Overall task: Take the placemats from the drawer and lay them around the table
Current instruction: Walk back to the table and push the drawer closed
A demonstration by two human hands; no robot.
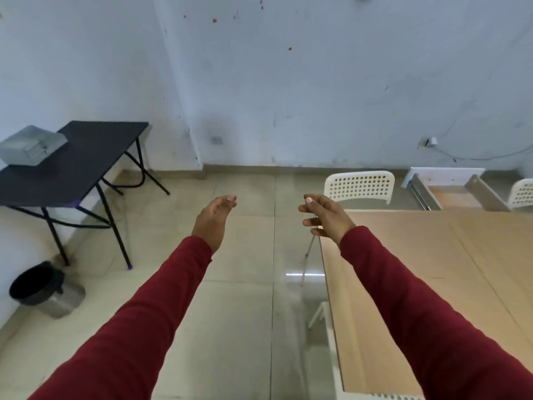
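Both my arms in dark red sleeves reach forward over the tiled floor. My left hand (215,219) is held out with fingers loosely curled and holds nothing. My right hand (324,216) has its fingers spread apart and is empty, hovering just past the near left corner of the light wooden table (418,284). Beyond the table's far end an open drawer (450,192) with a white front lies on the floor by the wall; its wooden bottom shows. No placemats are visible.
A white perforated chair (359,186) stands at the table's far end, another (522,193) at the right edge. A black folding table (72,168) with a grey box (30,145) stands at the left. A steel bin (47,290) sits below it.
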